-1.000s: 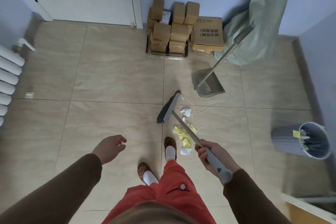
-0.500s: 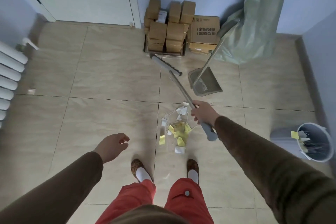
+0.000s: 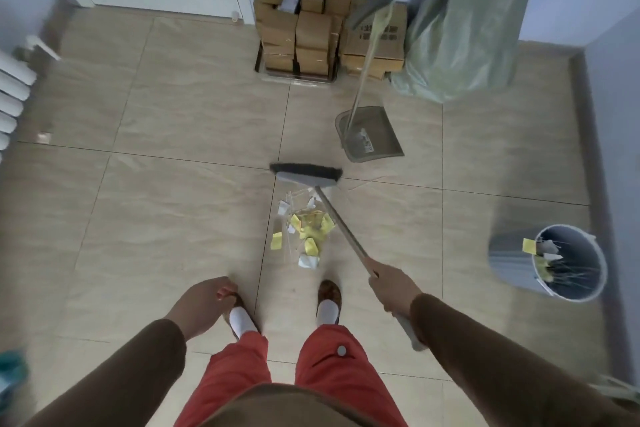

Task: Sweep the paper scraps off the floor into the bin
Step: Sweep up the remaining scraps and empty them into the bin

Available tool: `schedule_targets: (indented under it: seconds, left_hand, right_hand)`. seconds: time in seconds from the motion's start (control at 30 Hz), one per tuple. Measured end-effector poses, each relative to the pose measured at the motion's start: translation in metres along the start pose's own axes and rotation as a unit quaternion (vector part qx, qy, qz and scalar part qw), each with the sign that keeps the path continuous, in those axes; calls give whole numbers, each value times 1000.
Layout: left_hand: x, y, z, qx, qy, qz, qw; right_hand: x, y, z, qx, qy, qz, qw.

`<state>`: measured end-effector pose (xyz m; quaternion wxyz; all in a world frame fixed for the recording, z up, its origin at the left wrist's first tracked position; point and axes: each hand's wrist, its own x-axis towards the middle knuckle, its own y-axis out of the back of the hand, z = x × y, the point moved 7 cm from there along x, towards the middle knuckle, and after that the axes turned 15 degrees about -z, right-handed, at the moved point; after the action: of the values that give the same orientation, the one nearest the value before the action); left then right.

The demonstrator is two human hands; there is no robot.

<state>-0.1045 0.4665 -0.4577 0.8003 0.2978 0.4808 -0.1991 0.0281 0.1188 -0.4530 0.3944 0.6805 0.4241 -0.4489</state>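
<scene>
Now right hand (image 3: pixel 393 288) wrapped round broom (image 3: pixel 341 218) handle, left hand (image 3: pixel 201 305) loosely curled, seemingly empty; short strokes, herd scraps (image 3: pixel 304 229) toward dustpan (image 3: pixel 372 133).

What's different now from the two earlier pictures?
The broom swung: its head went up toward the boxes, then came down on the floor beyond the scraps, handle in the right hand throughout. The left hand curled, empty. The scraps, dustpan and bin seem unmoved; nothing was picked up or dropped.

yellow-white paper scraps (image 3: pixel 304 232) heaped on floor, grey bin (image 3: pixel 550 263) — tilted
</scene>
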Motion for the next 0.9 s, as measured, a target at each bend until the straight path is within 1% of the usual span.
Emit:
schedule_targets:
  seconds: [0.1,0.23,0.33,0.4,0.5,0.6,0.7,0.8,0.9]
  left_hand:
    - [2,-10,24,4,-24,0,1000]
    - [7,-12,45,17,-50,8,999]
    - [5,-15,46,17,-62,14,998]
    - [0,-20,40,21,-69,13,997]
    - [-14,-35,16,32,-69,12,997]
    - [-27,-50,-20,49,-52,5,997]
    - [-38,-62,-55,63,-34,-1,997]
    - [-45,-70,-81,69,-17,-4,997]
    - [-49,-74,-93,75,-9,-4,997]
  right_hand:
    - [-46,-3,45,50,13,-8,999]
    - [-103,-18,92,77,27,31,996]
    - [-134,-32,106,104,33,68,992]
    - [-136,-33,106,87,25,100,991]
    - [-104,-31,99,44,-12,132,990]
    - [-63,-43,86,44,-40,120,991]
    - [-42,-88,76,112,-22,82,990]
    - [-63,-127,75,213,3,48,976]
    - [-98,-147,87,300,18,35,953]
